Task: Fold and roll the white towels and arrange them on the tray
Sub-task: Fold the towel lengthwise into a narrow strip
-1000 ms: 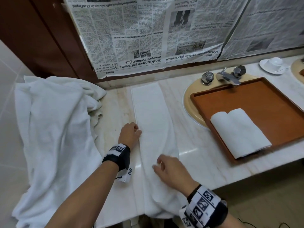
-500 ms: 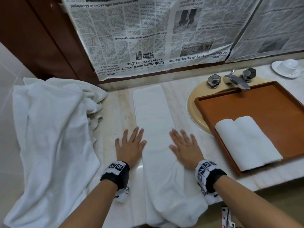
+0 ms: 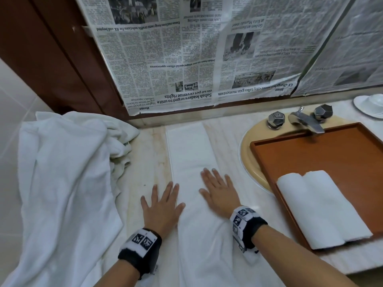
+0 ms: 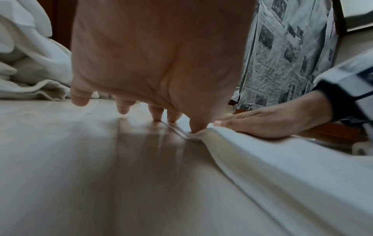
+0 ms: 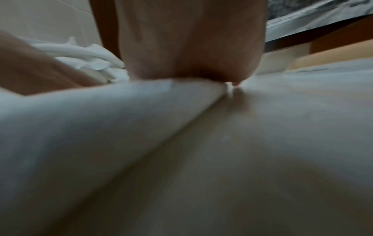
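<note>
1. Head view: a folded towel (image 3: 192, 162) is being laid lengthwise along the counter (image 3: 232, 141), its near end hanging over the edge.
2. Two rolled towels (image 3: 323, 208) are being kept on the tray (image 3: 331, 146).
3. The right hand (image 3: 219, 193), fingers spread flat, is being slid forward over the strip since half a second ago; smoothing is judged under way before rolling.
4. The left hand (image 3: 161, 206), also spread, is being pressed against the strip's left edge.

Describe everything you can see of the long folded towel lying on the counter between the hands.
The folded towel is white terry cloth, folded into a long narrow strip that runs from the newspaper-covered wall toward the person. Its far end lies flat and square; the near end is rumpled and hangs over the counter edge. The right hand presses flat on it; the left hand touches its left edge.
</note>
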The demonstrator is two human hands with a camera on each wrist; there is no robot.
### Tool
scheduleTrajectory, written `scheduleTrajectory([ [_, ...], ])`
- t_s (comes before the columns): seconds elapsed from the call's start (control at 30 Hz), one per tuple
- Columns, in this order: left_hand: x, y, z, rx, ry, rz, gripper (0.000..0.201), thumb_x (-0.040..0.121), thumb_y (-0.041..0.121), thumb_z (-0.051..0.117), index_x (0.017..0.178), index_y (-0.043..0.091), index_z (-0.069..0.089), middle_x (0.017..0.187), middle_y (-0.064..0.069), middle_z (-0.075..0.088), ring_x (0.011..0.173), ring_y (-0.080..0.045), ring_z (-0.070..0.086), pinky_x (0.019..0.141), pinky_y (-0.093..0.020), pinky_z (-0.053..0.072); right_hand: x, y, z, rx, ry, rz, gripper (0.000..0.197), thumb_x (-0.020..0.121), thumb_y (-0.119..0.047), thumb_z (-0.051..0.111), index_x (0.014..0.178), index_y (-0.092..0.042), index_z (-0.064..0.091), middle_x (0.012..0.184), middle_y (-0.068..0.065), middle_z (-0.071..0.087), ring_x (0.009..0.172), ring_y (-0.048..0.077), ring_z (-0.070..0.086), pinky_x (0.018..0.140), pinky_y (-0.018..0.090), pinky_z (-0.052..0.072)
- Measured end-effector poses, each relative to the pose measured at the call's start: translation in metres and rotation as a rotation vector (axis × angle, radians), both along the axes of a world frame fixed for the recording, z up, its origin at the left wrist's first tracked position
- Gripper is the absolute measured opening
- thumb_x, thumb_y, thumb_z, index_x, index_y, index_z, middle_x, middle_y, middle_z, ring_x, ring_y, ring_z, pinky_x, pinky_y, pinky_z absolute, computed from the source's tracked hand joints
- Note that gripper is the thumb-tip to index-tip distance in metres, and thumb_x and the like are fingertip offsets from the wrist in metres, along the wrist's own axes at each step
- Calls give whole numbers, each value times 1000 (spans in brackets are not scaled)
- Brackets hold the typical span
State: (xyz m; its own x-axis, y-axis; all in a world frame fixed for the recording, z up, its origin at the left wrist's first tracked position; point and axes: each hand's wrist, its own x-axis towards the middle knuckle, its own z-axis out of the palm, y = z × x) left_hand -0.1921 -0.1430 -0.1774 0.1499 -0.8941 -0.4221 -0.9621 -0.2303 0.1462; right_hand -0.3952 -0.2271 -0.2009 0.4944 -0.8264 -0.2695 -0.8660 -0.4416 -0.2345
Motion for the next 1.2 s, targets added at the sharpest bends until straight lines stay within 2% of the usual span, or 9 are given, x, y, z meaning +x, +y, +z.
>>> scheduleTrajectory([
  [0.1, 6, -3, 6, 11, 55, 3, 68, 100, 59, 31, 157, 39, 1, 165, 18, -6, 152, -25, -10, 116, -63, -1, -11, -17, 0, -6, 1, -121, 59, 105, -48, 9, 157, -28, -7, 157, -18, -22, 151, 13, -15, 121, 44, -11],
  [0.2, 6, -32, 9, -124, 150, 65, 61, 102, 54, 32, 156, 31, 17, 165, 15, 5, 153, -20, -1, 119, -59, 6, 0, -24, 3, -53, -22, 7, 62, 101, -47, 3, 158, -24, -4, 158, -14, -20, 151, 14, -15, 118, 41, -15],
  [0.3, -3, -70, 2, -193, 173, 49, 55, 106, 49, 20, 158, 35, 9, 165, 18, -2, 153, -19, -4, 120, -57, 6, 28, -31, 2, -49, -68, 156, 65, 99, -49, 1, 159, -24, 2, 162, -12, -11, 151, 12, -9, 121, 44, -9],
  [0.43, 1, -98, -13, -141, 83, 35, 56, 101, 51, 2, 156, 42, -7, 161, 26, -16, 153, -21, -12, 119, -60, -1, 44, -60, -1, -24, -33, 125, 77, 90, -58, -15, 159, -25, -1, 160, -15, -14, 152, 12, -10, 123, 46, -4],
  [0.57, 22, -99, -20, -124, 69, 171, 55, 104, 50, 7, 155, 43, -12, 160, 28, -18, 152, -20, -15, 119, -61, -5, 17, -94, 2, 23, 2, -81, 59, 104, -49, 8, 157, -29, -9, 161, -17, -19, 151, 12, -15, 122, 46, -8],
  [0.7, 34, -104, -17, -153, 103, 255, 56, 105, 45, 13, 158, 36, -3, 163, 23, -10, 153, -21, -10, 119, -62, -1, 4, -99, 9, 28, -82, -121, 57, 107, -42, 13, 159, -25, -4, 163, -14, -14, 152, 13, -12, 122, 43, -5],
  [0.9, 2, -130, -18, -206, 145, 85, 53, 105, 47, 13, 155, 45, -6, 163, 23, -12, 153, -20, -9, 119, -60, -1, 47, -98, 1, -11, -13, 139, 79, 89, -62, -17, 158, -26, -3, 163, -14, -13, 151, 11, -12, 122, 47, -7],
  [1.1, 16, -139, -20, -128, 69, 153, 55, 105, 49, 10, 156, 42, -9, 160, 27, -16, 152, -22, -13, 118, -63, -4, 31, -138, 2, 28, 31, -81, 60, 105, -48, 10, 158, -27, -9, 163, -14, -17, 152, 15, -13, 122, 47, -6],
  [1.2, 21, -152, -13, -126, 99, 230, 56, 105, 46, 15, 157, 38, -5, 163, 21, -12, 153, -26, -8, 118, -64, -4, 29, -143, 7, 9, 19, -44, 59, 106, -46, 12, 158, -24, -6, 164, -11, -15, 152, 16, -13, 122, 47, -6],
])
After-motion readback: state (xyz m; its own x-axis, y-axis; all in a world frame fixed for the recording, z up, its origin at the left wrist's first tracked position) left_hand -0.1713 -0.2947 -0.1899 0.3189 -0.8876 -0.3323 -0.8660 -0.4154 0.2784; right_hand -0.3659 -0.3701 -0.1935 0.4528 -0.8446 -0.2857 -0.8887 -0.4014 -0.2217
